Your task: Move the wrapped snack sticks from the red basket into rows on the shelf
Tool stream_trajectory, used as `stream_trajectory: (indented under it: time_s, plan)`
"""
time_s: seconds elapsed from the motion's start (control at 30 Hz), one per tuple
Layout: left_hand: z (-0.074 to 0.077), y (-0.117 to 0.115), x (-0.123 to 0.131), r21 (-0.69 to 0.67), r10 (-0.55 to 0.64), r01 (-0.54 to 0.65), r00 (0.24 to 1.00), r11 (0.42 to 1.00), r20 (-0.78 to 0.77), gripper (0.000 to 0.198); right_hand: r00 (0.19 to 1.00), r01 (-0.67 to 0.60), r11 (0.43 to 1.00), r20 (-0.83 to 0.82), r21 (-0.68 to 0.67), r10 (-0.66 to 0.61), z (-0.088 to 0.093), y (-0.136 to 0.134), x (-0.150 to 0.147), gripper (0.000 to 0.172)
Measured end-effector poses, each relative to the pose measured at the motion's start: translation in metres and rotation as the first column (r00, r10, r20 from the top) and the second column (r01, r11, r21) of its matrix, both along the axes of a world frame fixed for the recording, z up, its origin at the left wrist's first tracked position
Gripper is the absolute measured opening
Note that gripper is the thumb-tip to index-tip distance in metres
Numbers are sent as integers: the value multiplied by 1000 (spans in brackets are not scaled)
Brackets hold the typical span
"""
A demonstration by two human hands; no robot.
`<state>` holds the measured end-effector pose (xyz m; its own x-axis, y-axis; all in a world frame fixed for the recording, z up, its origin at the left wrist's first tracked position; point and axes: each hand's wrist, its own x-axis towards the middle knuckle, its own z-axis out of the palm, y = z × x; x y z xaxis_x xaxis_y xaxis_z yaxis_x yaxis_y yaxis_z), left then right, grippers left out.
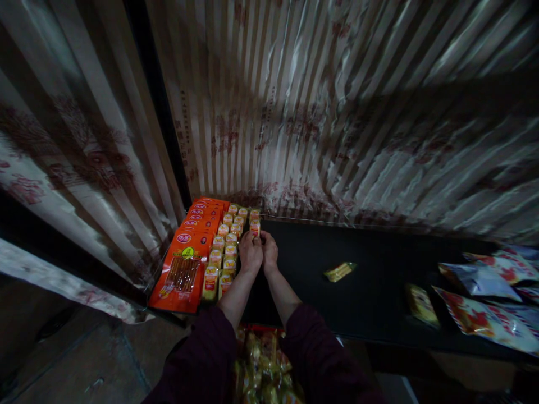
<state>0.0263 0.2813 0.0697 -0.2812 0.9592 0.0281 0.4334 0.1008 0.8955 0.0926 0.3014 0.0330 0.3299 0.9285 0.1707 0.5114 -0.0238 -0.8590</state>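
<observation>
Side by side on the black shelf, my left hand (251,251) and my right hand (269,249) close around a small yellow wrapped snack (255,226) with a red and white label. It stands at the front of a short third row, with another like it behind. Just left of my left hand run two rows of matching yellow snack packets (216,257), lined up front to back. My fingertips are partly hidden behind the backs of my hands.
Orange snack bags (185,264) overlap in a row at the left end of the black shelf (303,280). Loose yellow packets lie at the middle (340,272) and right (421,304). White-and-red bags (488,320) lie far right. Below my arms, a box holds gold packets (267,359). Striped sheeting (337,112) hangs behind.
</observation>
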Motion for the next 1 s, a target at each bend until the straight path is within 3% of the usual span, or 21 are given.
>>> stream_trajectory:
  time_s: [0.27,0.7,0.9,1.0]
  plan:
    - [4,11,1,27,-11,13,999,1000,-51,35,999,-3,1000,33,25,2,-5,13,3,32]
    - [-15,22,10,-20,-1,0,998,1000,-58,42,992,-48,999,116,-7,49,-4,15,2,33]
    - [-19,23,12,-29,-4,2,997,1000,-75,44,986,13,1000,168,2,-13,-10,19,3,41]
    - [-21,23,12,8,7,-6,997,1000,-71,44,970,-55,998,238,4,52,-8,23,3,47]
